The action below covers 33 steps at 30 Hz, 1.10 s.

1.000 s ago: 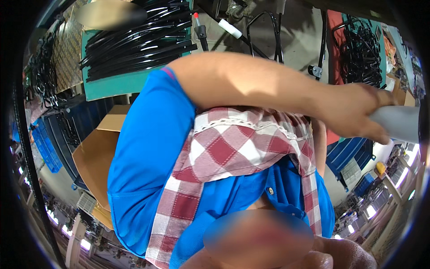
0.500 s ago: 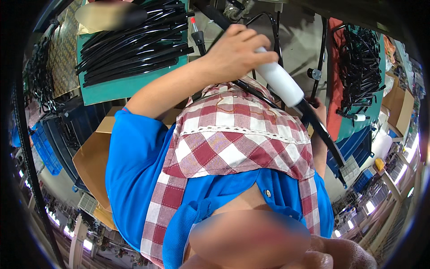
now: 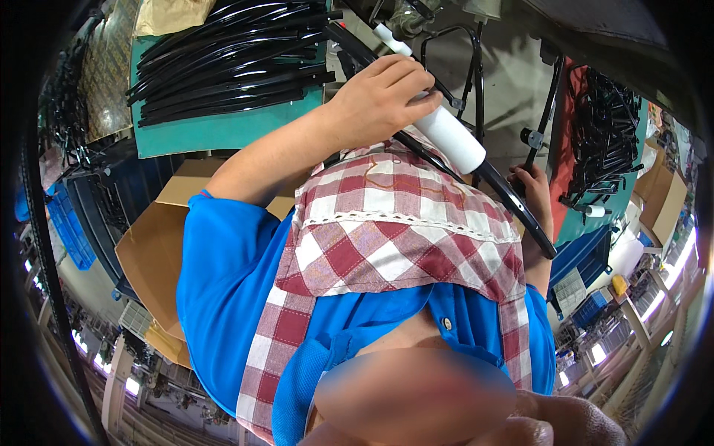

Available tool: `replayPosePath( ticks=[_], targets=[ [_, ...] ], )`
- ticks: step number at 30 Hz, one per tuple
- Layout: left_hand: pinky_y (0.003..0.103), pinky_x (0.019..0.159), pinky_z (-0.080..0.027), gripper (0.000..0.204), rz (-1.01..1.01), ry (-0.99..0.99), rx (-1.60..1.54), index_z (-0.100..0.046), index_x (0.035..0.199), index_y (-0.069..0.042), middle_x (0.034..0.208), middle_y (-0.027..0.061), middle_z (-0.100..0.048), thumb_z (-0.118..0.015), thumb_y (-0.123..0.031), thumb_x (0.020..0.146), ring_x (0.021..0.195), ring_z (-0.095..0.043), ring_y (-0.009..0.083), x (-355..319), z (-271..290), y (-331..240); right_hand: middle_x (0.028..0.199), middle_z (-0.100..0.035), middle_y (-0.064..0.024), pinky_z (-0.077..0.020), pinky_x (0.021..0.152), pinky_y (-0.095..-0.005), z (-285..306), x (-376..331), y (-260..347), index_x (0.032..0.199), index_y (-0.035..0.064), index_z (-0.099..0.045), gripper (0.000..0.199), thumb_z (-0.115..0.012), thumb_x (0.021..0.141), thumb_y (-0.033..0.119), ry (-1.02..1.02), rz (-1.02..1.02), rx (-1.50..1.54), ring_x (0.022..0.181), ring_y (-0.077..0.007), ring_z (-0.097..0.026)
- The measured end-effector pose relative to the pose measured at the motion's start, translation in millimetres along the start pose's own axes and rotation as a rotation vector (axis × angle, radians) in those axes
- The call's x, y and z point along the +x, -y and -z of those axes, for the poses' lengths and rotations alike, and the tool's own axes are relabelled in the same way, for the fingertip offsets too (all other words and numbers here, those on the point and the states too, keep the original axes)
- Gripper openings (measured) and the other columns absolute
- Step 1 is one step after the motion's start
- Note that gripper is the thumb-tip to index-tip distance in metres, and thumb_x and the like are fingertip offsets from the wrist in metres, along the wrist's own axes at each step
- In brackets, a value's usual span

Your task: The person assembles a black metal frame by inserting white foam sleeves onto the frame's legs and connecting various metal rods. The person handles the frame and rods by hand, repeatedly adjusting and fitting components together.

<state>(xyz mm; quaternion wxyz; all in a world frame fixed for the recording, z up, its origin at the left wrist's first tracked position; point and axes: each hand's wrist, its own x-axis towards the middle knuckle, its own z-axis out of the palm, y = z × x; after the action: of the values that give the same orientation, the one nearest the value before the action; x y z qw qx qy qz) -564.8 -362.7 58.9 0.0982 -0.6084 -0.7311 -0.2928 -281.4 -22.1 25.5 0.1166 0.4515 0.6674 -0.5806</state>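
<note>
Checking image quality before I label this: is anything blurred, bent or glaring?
Head view: sharp on the left hand gripping the white tube; a blurred patch sits at the bottom centre; fisheye bends the black rods near the rim; bright lights dot the lower corners.

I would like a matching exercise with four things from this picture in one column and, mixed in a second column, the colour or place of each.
Things:
1. white tube
2. pile of black rods
3. checked apron
4. cardboard box

Descriptions:
a. red and white, over a blue shirt
b. brown, open, below the green table
c. held in the left hand, on a long black rod
d. lying on the green table top

Pairs: 1-c, 2-d, 3-a, 4-b
</note>
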Motion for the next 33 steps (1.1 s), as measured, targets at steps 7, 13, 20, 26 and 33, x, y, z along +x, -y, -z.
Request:
replayPosePath(
  ticks=[7, 13, 20, 26, 33],
  targets=[
    [0.035, 0.078, -0.046, 0.061, 0.028, 0.283, -0.06, -0.056, 0.126, -0.018, 0.098, 0.0065, -0.056, -0.075, -0.029, 0.068, 0.09, -0.06, 0.0224, 3.6, 12.0, -1.7, 0.072, -0.062, -0.002, -0.0435, 0.056, -0.0237, -1.6, 7.5, -13.9, 0.086, -0.0002, -0.061, 0.014, -0.067, 0.089, 0.012, -0.069, 0.067, -0.117, 0.062, -0.0097, -0.057],
    [0.031, 0.074, -0.045, 0.054, -0.029, 0.365, -0.051, -0.057, 0.117, -0.017, 0.093, 0.0046, -0.056, -0.076, -0.028, 0.068, 0.083, -0.06, 0.0198, 6.4, 3.6, 2.5, 0.073, -0.061, -0.0009, -0.0435, 0.057, -0.0245, 3.0, 4.9, -18.2, 0.086, -0.0004, -0.062, 0.016, -0.069, 0.087, 0.014, -0.11, 0.059, -0.185, 0.063, -0.0089, -0.056],
    [0.033, 0.072, -0.042, 0.045, -0.052, 0.409, -0.004, -0.062, 0.117, -0.022, 0.084, 0.0038, -0.056, -0.069, -0.018, 0.073, 0.079, -0.058, 0.0193, 6.6, -16.2, -13.2, 0.073, -0.059, 0.0003, -0.0433, 0.057, -0.0246, 0.8, 2.6, -16.6, 0.09, -0.0005, -0.062, 0.02, -0.069, 0.086, 0.018, -0.143, 0.069, -0.267, 0.064, -0.0083, -0.055],
    [0.034, 0.071, -0.042, 0.042, -0.025, 0.418, -0.06, -0.061, 0.111, -0.022, 0.086, 0.0031, -0.055, -0.069, -0.02, 0.07, 0.079, -0.059, 0.0204, 4.1, -25.2, -22.3, 0.073, -0.056, 0.002, -0.0428, 0.055, -0.0227, -20.8, -10.4, -0.1, 0.114, 0.0017, -0.057, 0.028, -0.066, 0.092, 0.016, -0.183, 0.174, -0.109, 0.061, -0.0068, -0.053],
    [0.036, 0.078, -0.046, 0.036, -0.083, 0.316, -0.035, -0.057, 0.105, -0.012, 0.102, 0.008, -0.06, -0.069, -0.025, 0.072, 0.088, -0.063, 0.0228, 2.4, -42.8, -25.8, 0.077, -0.057, 0.0008, -0.0437, 0.053, -0.0241, -5.7, 8.9, -23.4, 0.116, 0.0025, -0.056, 0.03, -0.067, 0.093, 0.017, -0.17, 0.185, -0.115, 0.062, -0.0079, -0.056]
  ],
)
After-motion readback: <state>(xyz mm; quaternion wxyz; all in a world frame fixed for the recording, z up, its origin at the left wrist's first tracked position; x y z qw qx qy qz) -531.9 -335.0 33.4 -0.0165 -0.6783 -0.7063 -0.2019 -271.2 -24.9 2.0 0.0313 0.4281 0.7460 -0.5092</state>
